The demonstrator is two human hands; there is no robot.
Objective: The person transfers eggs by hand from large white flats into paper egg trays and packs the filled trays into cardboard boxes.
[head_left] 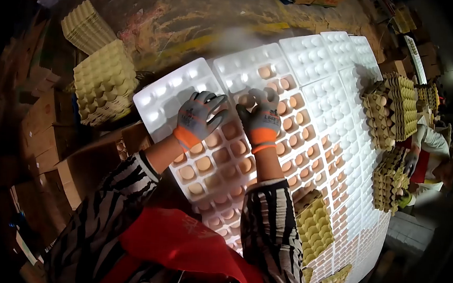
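Both of my hands wear grey gloves with orange cuffs and are above white foam egg trays. My left hand (197, 119) is over the nearest foam tray (158, 96), its fingers spread and bent downward, with no egg visible in them. To its right, my right hand (261, 115) curls at the seam with the neighbouring foam tray (237, 68). A brownish egg (246, 101) shows between its thumb and fingers. Brown eggs (203, 163) fill the near cells of the nearest tray, while its far cells are bare. More eggs (287, 124) sit in the neighbouring tray.
Stacked pulp egg trays (103, 81) stand at left beside cardboard boxes (50, 143). Further foam trays (328, 96) stretch right. A pulp tray (315, 231) lies on them near my right arm. Across the table, a co-worker (430, 152) stands behind pulp tray stacks (394, 109).
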